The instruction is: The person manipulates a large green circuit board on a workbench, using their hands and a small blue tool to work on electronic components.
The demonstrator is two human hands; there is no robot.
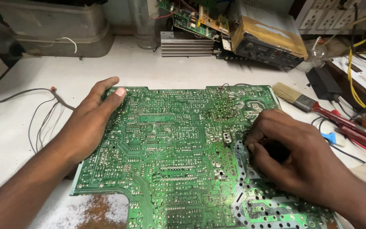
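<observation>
A large green circuit board [178, 157] lies solder side up on the white workbench. My left hand [92, 121] rests flat on the board's left edge, thumb over its top left corner, fingers apart. My right hand [293, 154] is curled over the board's right part, fingertips pressed to the solder side. Something small and dark sits inside its grip, but I cannot make out what it is.
A paintbrush [295, 97] with a red handle lies right of the board, beside red-handled tools [356, 133] and yellow cables [354, 72]. Behind are a finned heat sink [187, 43], other circuit boards [200, 19] and a grey bin [56, 29]. Loose thin wires [43, 114] trail at left.
</observation>
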